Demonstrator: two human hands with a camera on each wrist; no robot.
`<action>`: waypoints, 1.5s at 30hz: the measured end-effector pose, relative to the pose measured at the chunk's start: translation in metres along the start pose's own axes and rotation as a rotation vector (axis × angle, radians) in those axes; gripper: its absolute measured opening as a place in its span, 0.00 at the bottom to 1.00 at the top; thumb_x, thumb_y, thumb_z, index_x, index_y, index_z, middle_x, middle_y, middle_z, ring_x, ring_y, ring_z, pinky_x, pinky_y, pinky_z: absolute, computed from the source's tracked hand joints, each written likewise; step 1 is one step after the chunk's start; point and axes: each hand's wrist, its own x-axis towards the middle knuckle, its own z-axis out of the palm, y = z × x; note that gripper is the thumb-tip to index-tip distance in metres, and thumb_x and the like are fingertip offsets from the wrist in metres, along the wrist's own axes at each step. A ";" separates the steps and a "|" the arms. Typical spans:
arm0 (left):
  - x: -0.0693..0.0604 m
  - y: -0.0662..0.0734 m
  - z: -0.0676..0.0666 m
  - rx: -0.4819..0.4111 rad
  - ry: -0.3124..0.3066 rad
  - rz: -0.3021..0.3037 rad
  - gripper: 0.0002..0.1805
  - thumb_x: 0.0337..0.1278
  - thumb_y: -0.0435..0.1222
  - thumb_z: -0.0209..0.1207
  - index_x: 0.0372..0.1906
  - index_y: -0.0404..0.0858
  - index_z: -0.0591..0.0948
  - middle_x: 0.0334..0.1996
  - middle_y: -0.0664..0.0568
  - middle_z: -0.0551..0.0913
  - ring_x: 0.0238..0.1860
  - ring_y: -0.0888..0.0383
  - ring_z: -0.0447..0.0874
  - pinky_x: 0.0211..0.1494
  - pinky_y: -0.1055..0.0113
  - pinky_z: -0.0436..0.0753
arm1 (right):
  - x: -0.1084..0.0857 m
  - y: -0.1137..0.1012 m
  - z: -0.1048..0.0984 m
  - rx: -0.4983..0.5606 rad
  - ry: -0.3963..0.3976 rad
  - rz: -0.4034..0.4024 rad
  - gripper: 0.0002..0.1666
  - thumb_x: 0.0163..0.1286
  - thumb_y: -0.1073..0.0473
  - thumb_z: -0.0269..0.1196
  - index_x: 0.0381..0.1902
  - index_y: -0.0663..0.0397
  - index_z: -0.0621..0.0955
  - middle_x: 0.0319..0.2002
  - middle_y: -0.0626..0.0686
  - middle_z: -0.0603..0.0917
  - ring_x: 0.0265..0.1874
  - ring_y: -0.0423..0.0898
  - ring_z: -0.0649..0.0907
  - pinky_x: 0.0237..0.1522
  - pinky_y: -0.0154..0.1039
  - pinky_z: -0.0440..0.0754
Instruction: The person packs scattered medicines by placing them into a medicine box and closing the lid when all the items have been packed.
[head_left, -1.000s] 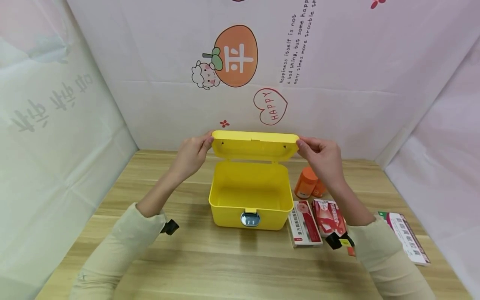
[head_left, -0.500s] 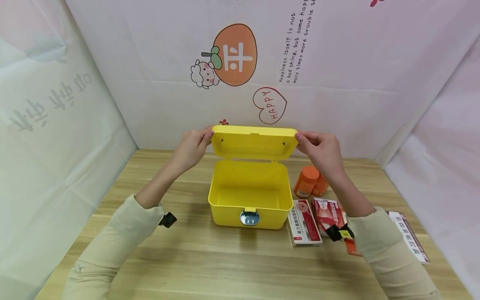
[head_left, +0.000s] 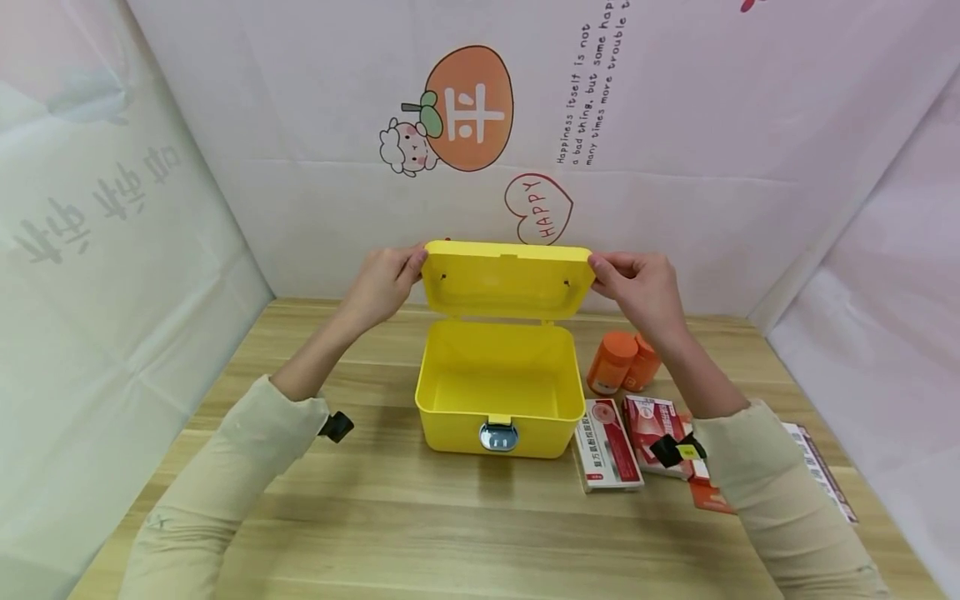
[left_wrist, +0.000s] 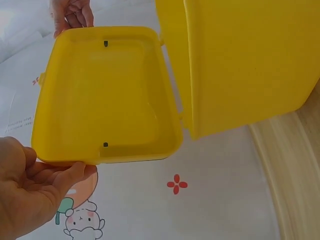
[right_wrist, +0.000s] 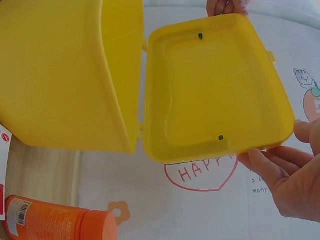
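Observation:
A yellow plastic box (head_left: 495, 433) stands on the wooden table with its hinged lid (head_left: 506, 283) raised, tilted back at the rear. Nothing lies inside the part I can see. My left hand (head_left: 386, 287) holds the lid's left front corner, thumb in front and fingers behind. At the opposite corner my right hand (head_left: 641, 292) pinches the lid in the same way. Both wrist views show the lid's inner face, with the left hand (left_wrist: 37, 192) and right hand (right_wrist: 287, 172) on its side edges. A metal latch (head_left: 498, 436) hangs on the box's front.
Two orange bottles (head_left: 613, 362) stand right of the box. A white-and-red medicine box (head_left: 609, 450) lies against its right side, with a red medicine box (head_left: 652, 425) beside it. Another carton (head_left: 821, 471) lies farther right, partly behind the sleeve. A printed white cloth (head_left: 337, 200) hangs behind.
Both hands have lifted the lid's front edge higher and tilted it farther back. The box body and the things at the right have stayed in place.

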 end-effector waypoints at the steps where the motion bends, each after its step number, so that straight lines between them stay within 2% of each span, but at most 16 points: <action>1: 0.001 0.000 0.000 0.001 0.002 -0.003 0.22 0.79 0.37 0.42 0.61 0.27 0.78 0.59 0.35 0.81 0.58 0.43 0.83 0.54 0.56 0.86 | 0.001 0.000 0.000 0.001 -0.001 0.003 0.28 0.73 0.46 0.60 0.58 0.64 0.82 0.53 0.64 0.86 0.50 0.53 0.88 0.44 0.30 0.85; 26: 0.017 -0.001 -0.004 -0.031 -0.020 -0.104 0.22 0.79 0.37 0.43 0.58 0.26 0.80 0.55 0.34 0.84 0.57 0.43 0.84 0.57 0.56 0.85 | 0.018 -0.001 -0.003 -0.029 -0.034 0.021 0.28 0.74 0.45 0.59 0.59 0.62 0.82 0.54 0.63 0.86 0.51 0.54 0.88 0.44 0.29 0.84; 34: 0.022 -0.001 -0.004 -0.016 0.002 -0.114 0.21 0.79 0.36 0.44 0.54 0.26 0.83 0.51 0.34 0.85 0.56 0.43 0.85 0.56 0.55 0.85 | 0.025 -0.001 -0.005 -0.046 -0.045 0.045 0.29 0.73 0.45 0.59 0.60 0.61 0.81 0.55 0.62 0.85 0.52 0.54 0.87 0.44 0.30 0.84; 45: 0.030 -0.004 -0.004 -0.024 0.002 -0.124 0.21 0.79 0.36 0.44 0.55 0.26 0.82 0.52 0.35 0.85 0.56 0.44 0.86 0.57 0.55 0.85 | 0.036 -0.001 -0.006 -0.064 -0.057 0.082 0.30 0.73 0.42 0.59 0.59 0.61 0.82 0.55 0.62 0.86 0.51 0.53 0.88 0.44 0.30 0.85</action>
